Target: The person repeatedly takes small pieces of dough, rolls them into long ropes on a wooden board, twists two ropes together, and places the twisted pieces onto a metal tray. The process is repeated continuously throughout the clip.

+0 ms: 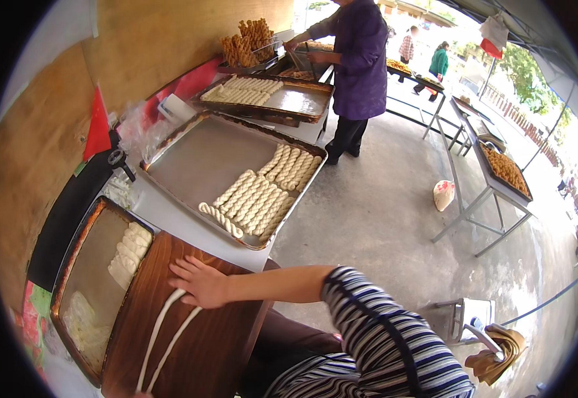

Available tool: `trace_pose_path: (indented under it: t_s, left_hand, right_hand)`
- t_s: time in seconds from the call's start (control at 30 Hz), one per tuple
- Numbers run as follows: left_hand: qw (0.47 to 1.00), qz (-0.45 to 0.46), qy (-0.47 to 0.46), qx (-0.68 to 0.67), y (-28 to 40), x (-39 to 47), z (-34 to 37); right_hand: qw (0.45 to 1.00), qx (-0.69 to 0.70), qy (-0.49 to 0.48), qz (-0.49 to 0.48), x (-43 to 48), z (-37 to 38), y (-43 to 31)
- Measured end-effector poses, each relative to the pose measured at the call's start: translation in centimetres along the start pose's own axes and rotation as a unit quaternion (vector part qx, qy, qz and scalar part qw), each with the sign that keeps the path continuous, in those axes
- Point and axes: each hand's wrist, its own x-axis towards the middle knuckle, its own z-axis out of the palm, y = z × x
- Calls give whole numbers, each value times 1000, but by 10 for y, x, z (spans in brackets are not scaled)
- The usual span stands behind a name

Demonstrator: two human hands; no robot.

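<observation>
My right hand (202, 284) lies flat, palm down, on the dark wooden board (194, 358), fingers spread slightly. From beneath it two lengths of a thin white dough rope (157, 326) run down the board. At the bottom edge, where the lengths come close together, only a sliver of my left hand (142, 394) shows; its grip is hidden. Left of the board, a metal tray (92, 271) holds several pale dough pieces (130, 251) and a crumpled clear plastic sheet (85, 321). Twisted raw dough sticks (251, 204) lie in rows on a larger tray (194, 154) beyond.
Another tray (304, 99) of raw twists stands farther back. Beside it a person in a purple coat (361, 64) holds long sticks over a pan. Fried twists (254, 42) fill a rack. At right are a table with fried pieces (505, 169) and a stool (473, 318).
</observation>
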Motion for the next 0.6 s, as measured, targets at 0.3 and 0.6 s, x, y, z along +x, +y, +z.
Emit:
trace_pose_path:
  t_s: [0.3, 0.6]
  left_hand:
    - [782, -71, 29, -619, 19, -17, 4]
    - [840, -93, 89, -527, 2, -15, 10]
  right_hand:
    - [984, 144, 109, 13, -6, -26, 10]
    - [979, 144, -101, -105, -35, -13, 14]
